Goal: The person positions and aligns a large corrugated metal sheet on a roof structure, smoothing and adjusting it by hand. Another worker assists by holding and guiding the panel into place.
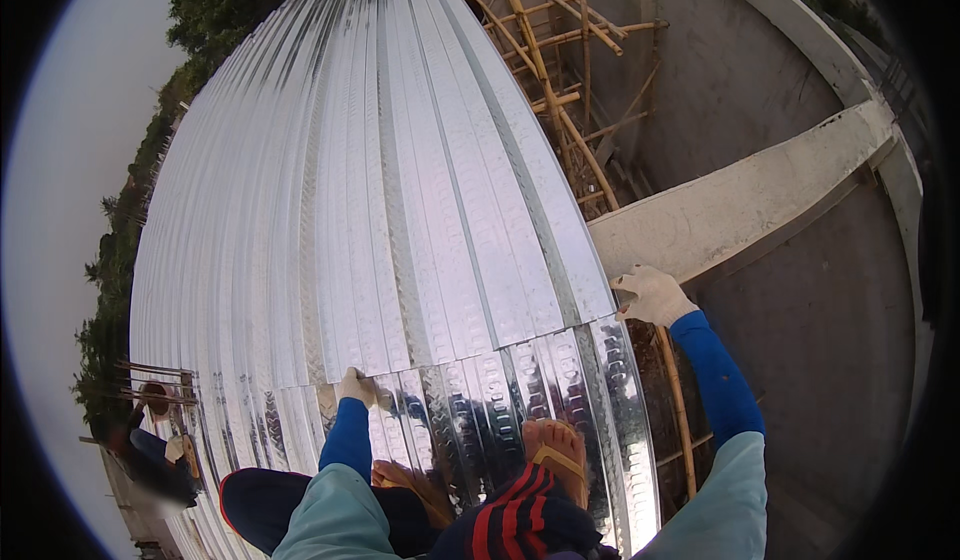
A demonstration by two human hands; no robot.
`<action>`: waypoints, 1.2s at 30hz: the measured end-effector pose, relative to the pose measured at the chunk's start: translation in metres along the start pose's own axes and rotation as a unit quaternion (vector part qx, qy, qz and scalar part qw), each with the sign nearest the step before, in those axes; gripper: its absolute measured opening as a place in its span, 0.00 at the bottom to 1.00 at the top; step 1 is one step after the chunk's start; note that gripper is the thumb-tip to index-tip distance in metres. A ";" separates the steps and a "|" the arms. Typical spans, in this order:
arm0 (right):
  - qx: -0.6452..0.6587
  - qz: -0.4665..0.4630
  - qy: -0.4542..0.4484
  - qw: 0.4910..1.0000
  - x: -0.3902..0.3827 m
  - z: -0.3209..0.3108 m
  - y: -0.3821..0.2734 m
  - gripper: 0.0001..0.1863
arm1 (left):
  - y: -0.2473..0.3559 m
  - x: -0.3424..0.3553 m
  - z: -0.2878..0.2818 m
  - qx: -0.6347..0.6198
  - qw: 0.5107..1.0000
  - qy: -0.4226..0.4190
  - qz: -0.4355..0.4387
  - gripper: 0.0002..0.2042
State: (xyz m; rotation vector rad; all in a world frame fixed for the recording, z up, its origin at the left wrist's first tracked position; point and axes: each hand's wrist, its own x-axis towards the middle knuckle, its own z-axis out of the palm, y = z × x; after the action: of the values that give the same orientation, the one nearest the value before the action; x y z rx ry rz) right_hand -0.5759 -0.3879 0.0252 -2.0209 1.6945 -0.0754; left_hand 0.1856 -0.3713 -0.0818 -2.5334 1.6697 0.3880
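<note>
Silver corrugated metal sheets [380, 210] lie lengthwise beneath me, an upper one overlapping a shinier lower one [520, 395]. My left hand [356, 388], in a pale glove with a blue sleeve, grips the overlapping sheet's lower edge. My right hand [648, 295], also gloved, has its curved fingers on that sheet's corner at the right edge. My feet [550, 455] in sandals stand on the lower sheet.
To the right are a concrete beam [740, 185], a deep drop beside grey walls [800, 340], and bamboo scaffolding [560, 70]. At the left edge another person [160, 450] crouches near protruding rods [150, 370]. Trees [200, 10] stand beyond.
</note>
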 end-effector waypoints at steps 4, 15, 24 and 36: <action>0.019 -0.054 0.002 0.998 0.006 -0.005 -0.011 0.33 | 0.011 -0.023 -0.041 -0.037 0.999 0.002 -0.029 0.10; -0.126 -0.260 0.553 0.782 -0.006 -0.192 -0.086 0.23 | -0.031 -0.016 -0.027 -0.027 1.000 0.003 0.002 0.09; 0.049 -0.257 0.634 0.727 -0.004 -0.274 -0.126 0.23 | -0.061 0.025 -0.006 -0.455 0.878 -0.018 -0.145 0.05; -0.098 -0.221 0.503 0.830 0.022 -0.187 -0.100 0.26 | -0.002 0.002 0.001 -0.567 0.765 0.067 -0.299 0.18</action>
State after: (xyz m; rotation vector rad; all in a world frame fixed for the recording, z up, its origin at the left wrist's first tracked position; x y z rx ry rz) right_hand -0.5456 -0.4608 0.2234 -2.7302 1.7182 -1.3954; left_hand 0.1884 -0.3720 -0.0832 -3.7209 0.4512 1.5202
